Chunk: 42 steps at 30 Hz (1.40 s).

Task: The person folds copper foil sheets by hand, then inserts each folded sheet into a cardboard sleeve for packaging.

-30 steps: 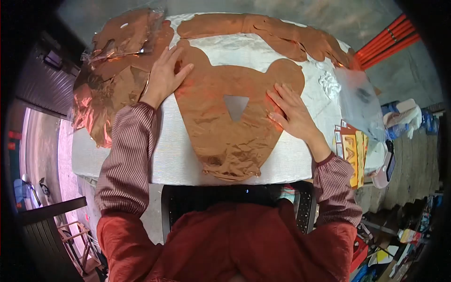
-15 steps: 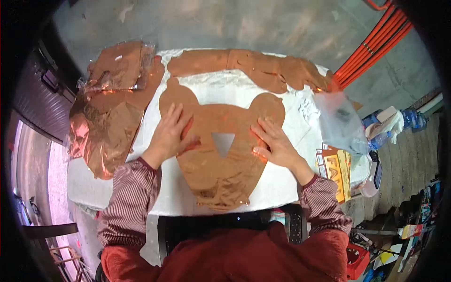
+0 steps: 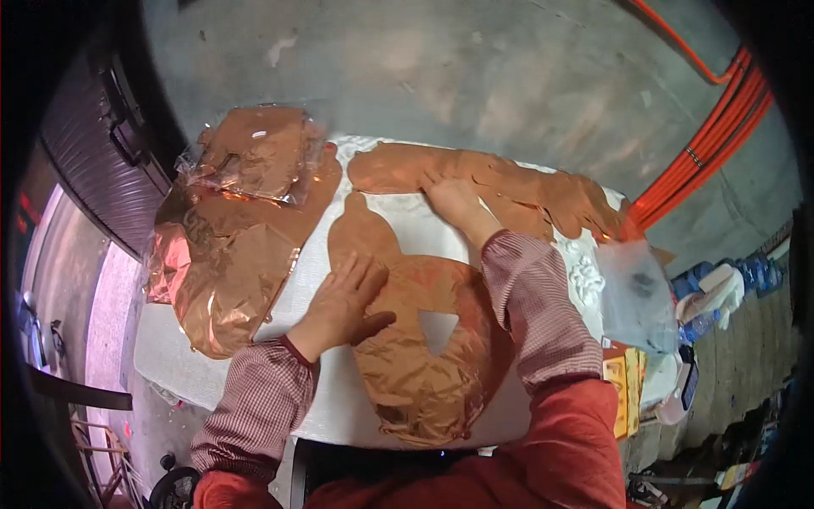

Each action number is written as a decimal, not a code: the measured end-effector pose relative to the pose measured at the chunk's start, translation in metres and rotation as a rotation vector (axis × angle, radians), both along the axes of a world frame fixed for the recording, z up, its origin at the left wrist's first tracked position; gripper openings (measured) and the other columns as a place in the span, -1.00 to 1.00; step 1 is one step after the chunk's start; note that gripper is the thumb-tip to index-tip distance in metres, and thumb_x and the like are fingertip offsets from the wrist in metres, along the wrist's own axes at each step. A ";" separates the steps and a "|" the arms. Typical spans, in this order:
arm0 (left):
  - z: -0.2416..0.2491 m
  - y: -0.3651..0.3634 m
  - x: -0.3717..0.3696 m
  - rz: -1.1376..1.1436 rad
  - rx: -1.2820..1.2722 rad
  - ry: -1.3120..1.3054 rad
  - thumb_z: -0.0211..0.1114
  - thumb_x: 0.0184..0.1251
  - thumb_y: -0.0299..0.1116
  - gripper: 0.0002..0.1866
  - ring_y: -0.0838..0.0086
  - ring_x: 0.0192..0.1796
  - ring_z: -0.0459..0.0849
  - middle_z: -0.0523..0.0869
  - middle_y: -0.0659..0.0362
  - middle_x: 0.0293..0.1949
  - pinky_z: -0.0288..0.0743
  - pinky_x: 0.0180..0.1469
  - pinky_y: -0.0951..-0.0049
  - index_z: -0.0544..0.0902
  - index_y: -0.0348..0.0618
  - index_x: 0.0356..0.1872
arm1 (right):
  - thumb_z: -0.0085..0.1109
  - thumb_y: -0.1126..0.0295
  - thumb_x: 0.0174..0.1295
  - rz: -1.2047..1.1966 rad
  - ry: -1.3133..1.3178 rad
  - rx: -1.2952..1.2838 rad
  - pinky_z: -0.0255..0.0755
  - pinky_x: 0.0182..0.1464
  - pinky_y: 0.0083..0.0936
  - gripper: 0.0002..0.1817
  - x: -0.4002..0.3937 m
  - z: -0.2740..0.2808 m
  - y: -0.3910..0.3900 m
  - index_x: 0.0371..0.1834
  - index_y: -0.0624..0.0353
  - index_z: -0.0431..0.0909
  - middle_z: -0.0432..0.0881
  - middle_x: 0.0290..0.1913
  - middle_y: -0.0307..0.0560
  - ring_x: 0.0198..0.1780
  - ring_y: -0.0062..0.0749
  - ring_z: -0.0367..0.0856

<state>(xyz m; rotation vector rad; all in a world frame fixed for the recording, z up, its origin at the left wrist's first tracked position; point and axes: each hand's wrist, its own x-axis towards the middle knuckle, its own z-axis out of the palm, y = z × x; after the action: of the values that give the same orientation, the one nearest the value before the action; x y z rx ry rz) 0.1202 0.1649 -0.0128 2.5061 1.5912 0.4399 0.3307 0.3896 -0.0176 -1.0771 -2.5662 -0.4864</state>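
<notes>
A flat copper-coloured foil balloon [image 3: 407, 382], shaped like an upside-down letter A with a triangular hole, lies on the white-covered table [image 3: 326, 407] in front of me. My left hand [image 3: 343, 310] rests on its left part, fingers spread. Reaching over the balloon, my right hand [image 3: 454, 199] touches the row of flat copper foil balloons [image 3: 517, 182] along the far edge. Its fingers are slightly apart on the foil, with nothing visibly gripped. My right sleeve hides the balloon's upper right part.
At the left lies a pile of copper foil [image 3: 229, 280], topped by clear-wrapped foil packs [image 3: 259, 153]. A clear plastic bag [image 3: 640, 293] and yellow printed packets [image 3: 623, 390] are at the right. Orange pipes [image 3: 708, 148] rise beyond the far right corner.
My right hand has left the near balloon and moved up and left to the far foil row. My left hand stays on the near balloon, which looks slightly turned. The view has shifted.
</notes>
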 end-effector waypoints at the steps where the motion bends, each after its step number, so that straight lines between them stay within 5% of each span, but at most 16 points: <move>1: 0.003 0.000 0.000 -0.003 -0.029 -0.006 0.32 0.13 0.09 -0.23 -0.13 0.41 0.17 0.26 -0.12 0.36 0.26 0.28 0.02 0.33 -0.06 0.32 | 0.02 0.40 0.14 -0.057 -0.141 -0.067 0.58 -0.24 -0.25 -0.77 -0.014 -0.001 0.007 -0.21 0.20 0.62 0.70 -0.26 0.03 -0.22 -0.15 0.72; 5: -0.003 0.004 -0.002 -0.029 -0.029 -0.057 0.31 0.13 0.08 -0.23 -0.16 0.40 0.17 0.25 -0.13 0.36 0.22 0.31 0.02 0.32 -0.07 0.33 | 0.04 0.43 0.10 -0.086 -0.214 -0.130 0.57 -0.29 -0.22 -0.81 -0.034 0.004 0.025 -0.39 0.20 0.68 0.70 -0.40 0.05 -0.34 -0.10 0.71; 7: -0.003 0.005 -0.003 -0.035 -0.024 -0.068 0.30 0.14 0.08 -0.23 -0.16 0.40 0.18 0.25 -0.14 0.36 0.22 0.32 0.02 0.32 -0.07 0.33 | 0.04 0.45 0.08 -0.247 0.064 -0.104 0.55 -0.28 -0.19 -0.80 -0.032 0.002 0.028 -0.53 0.20 0.69 0.69 -0.40 0.14 -0.33 -0.06 0.71; 14: -0.009 0.005 -0.005 -0.060 0.053 -0.078 0.26 0.19 0.11 -0.24 -0.16 0.38 0.21 0.28 -0.18 0.34 0.19 0.35 0.04 0.32 -0.09 0.33 | 0.30 0.16 0.10 -0.370 0.312 -0.275 0.44 -0.30 -0.07 -0.70 -0.029 0.012 0.012 -0.45 0.22 0.65 0.62 -0.46 0.24 -0.36 0.13 0.62; 18: -0.011 0.005 -0.005 -0.066 0.054 -0.083 0.25 0.19 0.11 -0.24 -0.16 0.40 0.19 0.27 -0.19 0.35 0.17 0.36 0.04 0.32 -0.09 0.33 | 0.29 0.23 0.12 -0.333 0.545 -0.196 0.42 -0.33 -0.09 -0.76 -0.021 -0.010 0.035 -0.47 0.21 0.62 0.61 -0.48 0.22 -0.37 0.14 0.61; 24: -0.006 0.005 -0.003 -0.050 -0.008 -0.068 0.23 0.21 0.12 -0.24 -0.15 0.42 0.16 0.21 -0.18 0.39 0.13 0.38 0.01 0.31 -0.09 0.34 | 0.11 0.43 0.21 -0.292 0.792 -0.122 0.39 -0.33 -0.06 -0.77 -0.029 -0.012 0.049 -0.06 0.14 0.49 0.62 -0.38 0.18 -0.33 0.12 0.61; 27: -0.007 0.005 -0.002 -0.040 -0.023 -0.071 0.22 0.22 0.12 -0.25 -0.15 0.42 0.15 0.20 -0.17 0.39 0.13 0.37 -0.01 0.31 -0.09 0.35 | -0.06 0.46 0.26 -0.185 0.618 -0.096 0.41 -0.25 0.02 -0.73 -0.035 -0.006 0.050 0.04 0.11 0.36 0.61 -0.44 0.22 -0.30 0.16 0.62; 29: -0.008 0.006 -0.002 -0.038 -0.023 -0.068 0.21 0.23 0.12 -0.25 -0.16 0.42 0.15 0.21 -0.18 0.39 0.14 0.37 -0.02 0.30 -0.09 0.35 | -0.13 0.48 0.26 -0.041 0.244 0.005 0.44 -0.26 0.00 -0.72 -0.036 0.004 0.045 0.04 0.08 0.39 0.63 -0.45 0.18 -0.33 0.06 0.65; 32: -0.009 0.006 -0.001 -0.040 -0.018 -0.067 0.21 0.23 0.12 -0.25 -0.17 0.42 0.15 0.21 -0.18 0.38 0.16 0.36 -0.03 0.30 -0.09 0.35 | -0.02 0.39 0.24 0.020 -0.082 -0.071 0.51 -0.28 -0.17 -0.76 -0.034 0.011 0.047 -0.07 0.16 0.54 0.67 -0.32 0.09 -0.29 0.01 0.64; 38: -0.009 0.005 -0.001 -0.035 -0.036 -0.067 0.18 0.24 0.13 -0.25 -0.11 0.46 0.08 0.20 -0.18 0.39 0.03 0.43 0.03 0.31 -0.12 0.35 | 0.00 0.40 0.15 0.111 -0.151 -0.114 0.53 -0.27 -0.20 -0.80 -0.047 0.013 0.032 -0.44 0.19 0.64 0.68 -0.39 0.12 -0.32 -0.08 0.69; 42: -0.008 0.007 -0.001 -0.029 -0.039 -0.057 0.18 0.24 0.13 -0.25 -0.11 0.45 0.09 0.20 -0.18 0.39 0.04 0.42 0.02 0.32 -0.13 0.34 | 0.01 0.40 0.15 0.085 -0.147 -0.063 0.53 -0.24 -0.18 -0.80 -0.053 0.002 0.041 -0.41 0.21 0.64 0.68 -0.40 0.12 -0.29 -0.06 0.69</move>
<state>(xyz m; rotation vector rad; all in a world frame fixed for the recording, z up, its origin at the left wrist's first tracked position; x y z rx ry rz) 0.1193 0.1715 -0.0211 2.4620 1.5261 0.4678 0.2781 0.4304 -0.0157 -0.9811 -2.7598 -0.4833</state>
